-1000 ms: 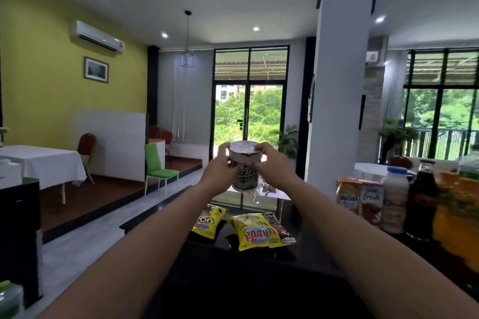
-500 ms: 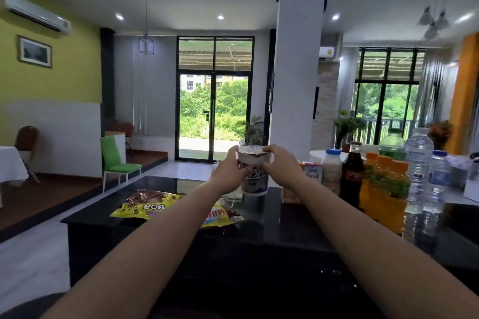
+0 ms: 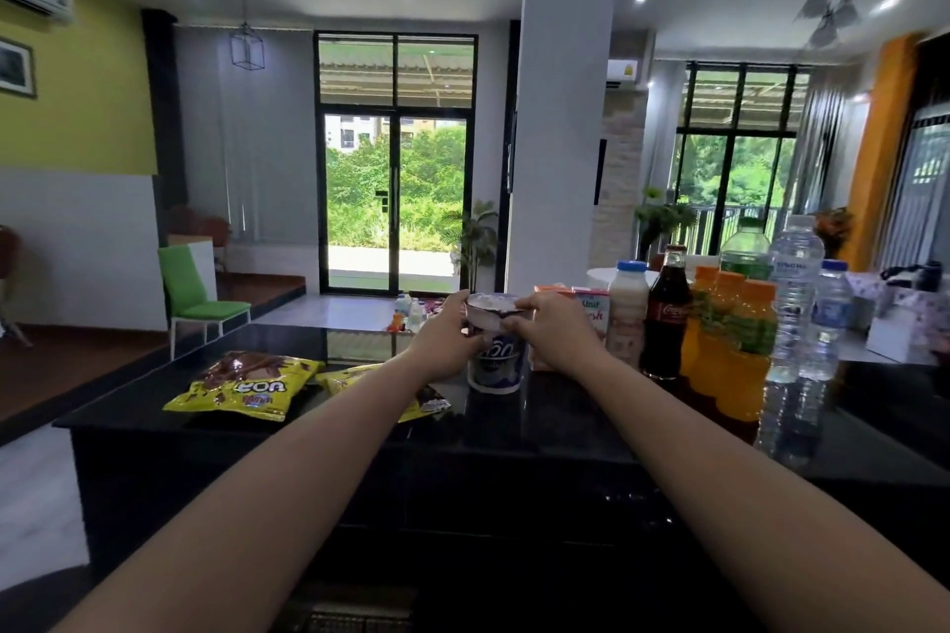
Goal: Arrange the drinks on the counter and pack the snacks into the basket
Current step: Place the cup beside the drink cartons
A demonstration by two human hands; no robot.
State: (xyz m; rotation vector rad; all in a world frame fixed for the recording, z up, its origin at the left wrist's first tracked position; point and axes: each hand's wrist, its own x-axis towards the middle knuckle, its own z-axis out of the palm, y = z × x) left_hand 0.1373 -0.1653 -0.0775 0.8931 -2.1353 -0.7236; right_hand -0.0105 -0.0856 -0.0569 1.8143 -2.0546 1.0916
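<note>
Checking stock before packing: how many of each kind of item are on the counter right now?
Snack bags: 2
Cup: 1
Cartons: 2
Milk bottle: 1
Cola bottle: 1
Orange bottles: 3
Water bottles: 2
Green bottle: 1
Total: 13

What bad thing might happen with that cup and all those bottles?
1. Both the left hand and the right hand hold the cup only near its top rim, so it might slip or tip onto the counter.
2. The milk bottle and cola bottle stand packed close beside the right hand; a bump could topple them.
3. The left forearm crosses above a snack bag and could drag it.
</note>
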